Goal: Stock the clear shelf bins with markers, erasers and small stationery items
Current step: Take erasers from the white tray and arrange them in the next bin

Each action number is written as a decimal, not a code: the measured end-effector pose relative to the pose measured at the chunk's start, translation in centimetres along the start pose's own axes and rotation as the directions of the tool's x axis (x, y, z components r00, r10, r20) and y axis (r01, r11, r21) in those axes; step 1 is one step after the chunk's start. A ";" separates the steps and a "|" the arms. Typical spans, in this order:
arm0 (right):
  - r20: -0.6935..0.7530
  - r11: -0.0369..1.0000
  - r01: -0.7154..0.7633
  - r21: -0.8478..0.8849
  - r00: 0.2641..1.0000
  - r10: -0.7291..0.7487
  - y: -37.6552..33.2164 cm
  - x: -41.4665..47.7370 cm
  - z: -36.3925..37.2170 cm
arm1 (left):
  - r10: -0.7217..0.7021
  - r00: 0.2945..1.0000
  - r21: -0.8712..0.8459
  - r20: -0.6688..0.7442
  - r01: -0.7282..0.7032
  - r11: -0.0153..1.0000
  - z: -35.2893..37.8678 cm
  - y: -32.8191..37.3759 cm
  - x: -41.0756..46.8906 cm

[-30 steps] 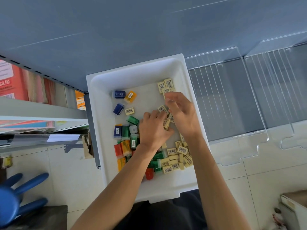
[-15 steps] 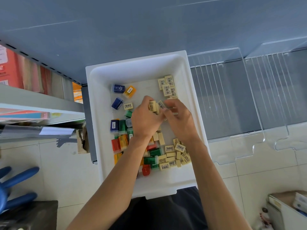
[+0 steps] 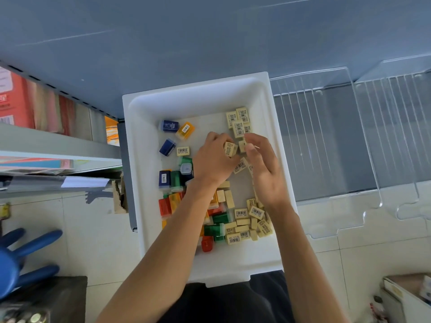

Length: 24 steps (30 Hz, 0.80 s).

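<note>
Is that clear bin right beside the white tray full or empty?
Empty. Through the clear bin only its own ribbed floor shows; the erasers lie in the white tray.

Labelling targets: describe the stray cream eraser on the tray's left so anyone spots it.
Find the white tray. In its left half, one cream eraser lies barcode up, right of a dark blue block. Its neighbours are coloured; other cream erasers sit on the right.

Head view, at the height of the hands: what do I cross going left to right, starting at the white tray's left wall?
white tray → blue case → loose eraser → left hand → held eraser → right hand → clear bin
</note>
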State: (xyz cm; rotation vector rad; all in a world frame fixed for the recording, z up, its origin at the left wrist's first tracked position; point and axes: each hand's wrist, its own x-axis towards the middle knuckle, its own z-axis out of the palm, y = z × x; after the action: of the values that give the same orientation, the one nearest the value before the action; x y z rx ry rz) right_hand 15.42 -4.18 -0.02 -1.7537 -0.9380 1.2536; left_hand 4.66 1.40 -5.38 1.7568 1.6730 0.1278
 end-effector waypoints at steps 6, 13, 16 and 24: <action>0.021 0.999 -0.030 0.022 0.999 0.029 -0.2 0.3 -0.1 | -0.024 0.999 0.024 0.032 0.023 0.999 0.0 0.6 0.1; 0.124 0.994 -0.058 -0.090 0.990 0.069 0.3 0.9 -0.4 | -0.105 0.993 -0.009 0.052 0.106 0.994 -0.2 0.6 -0.4; 0.124 0.992 -0.048 -0.115 0.990 0.062 0.3 1.0 -0.5 | -0.104 0.994 0.002 0.045 0.105 0.995 -0.1 0.4 -0.8; 0.142 0.986 -0.045 -0.158 0.988 0.068 0.8 1.3 -0.6 | -0.150 0.988 0.021 0.030 0.149 0.989 0.1 -0.2 -1.4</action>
State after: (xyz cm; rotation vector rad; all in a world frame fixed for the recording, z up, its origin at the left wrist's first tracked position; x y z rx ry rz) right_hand 16.41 -3.43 -1.13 -1.8371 -1.1028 1.3945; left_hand 4.34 0.08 -5.05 1.6318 1.7814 0.0165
